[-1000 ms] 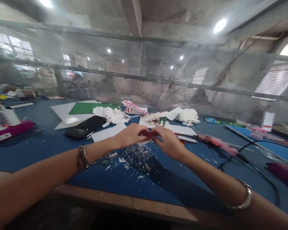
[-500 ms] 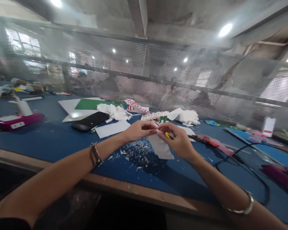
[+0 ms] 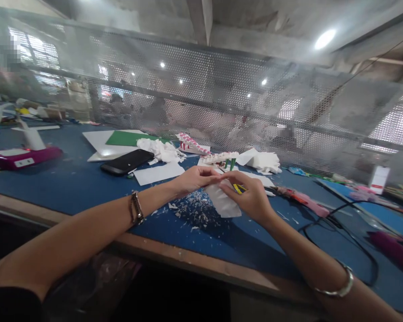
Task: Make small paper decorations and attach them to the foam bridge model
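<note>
Both my hands meet above the blue table, pinching one white sheet of paper at its top edge. My left hand has its fingers closed on the sheet's upper left. My right hand grips the upper right, and something yellow shows in its fingers. The sheet hangs down between them, over a heap of small white paper scraps on the table.
A black phone lies to the left by white sheets and a green sheet. White crumpled paper, pink-and-white pieces, a pink device, black cables and a perforated metal screen surround the spot.
The white sheet came into sight between my hands and now hangs from them. The view shifted, so the table edge sits lower in front and things slid right.
</note>
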A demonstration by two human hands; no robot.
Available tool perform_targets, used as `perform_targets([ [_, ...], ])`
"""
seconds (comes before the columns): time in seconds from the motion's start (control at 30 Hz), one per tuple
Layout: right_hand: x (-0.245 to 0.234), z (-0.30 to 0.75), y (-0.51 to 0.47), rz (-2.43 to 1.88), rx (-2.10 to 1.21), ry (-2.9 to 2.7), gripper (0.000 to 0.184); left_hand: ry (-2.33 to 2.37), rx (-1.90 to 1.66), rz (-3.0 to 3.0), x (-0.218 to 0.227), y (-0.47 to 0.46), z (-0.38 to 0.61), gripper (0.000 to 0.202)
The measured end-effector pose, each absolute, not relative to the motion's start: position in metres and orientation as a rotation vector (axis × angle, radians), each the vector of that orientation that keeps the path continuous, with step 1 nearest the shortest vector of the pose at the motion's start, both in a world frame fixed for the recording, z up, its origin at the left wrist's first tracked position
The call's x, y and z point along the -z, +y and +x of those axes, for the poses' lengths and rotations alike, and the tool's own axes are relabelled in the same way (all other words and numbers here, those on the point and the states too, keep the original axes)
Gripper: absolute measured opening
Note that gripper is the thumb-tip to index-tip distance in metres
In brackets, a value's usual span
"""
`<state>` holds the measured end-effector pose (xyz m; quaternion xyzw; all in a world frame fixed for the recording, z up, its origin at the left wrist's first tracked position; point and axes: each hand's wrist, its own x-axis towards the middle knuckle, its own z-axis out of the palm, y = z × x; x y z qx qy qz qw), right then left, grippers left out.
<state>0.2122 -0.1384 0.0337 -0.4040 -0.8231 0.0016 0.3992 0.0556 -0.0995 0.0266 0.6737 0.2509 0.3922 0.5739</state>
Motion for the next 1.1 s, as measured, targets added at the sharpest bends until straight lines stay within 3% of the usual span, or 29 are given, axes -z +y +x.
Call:
perform_targets([
  [0.27,-0.032,0.213,-0.139,-1.018,-0.092,-2.003,0.013,0.596,-0.894,1.478,-0.027,-0.102,0.054,0.004],
  [0.6,-0.031,0.216,-0.133,-1.095,0.068,-2.069,0.013,0.608,-0.91,1.556,-0.017,-0.094,0.056,0.006],
  [1.1,-0.028,0.216,-0.13,-1.055,-0.1,-2.037,0.008,0.697,-0.925,1.752,-0.017,-0.093,0.054,0.014],
])
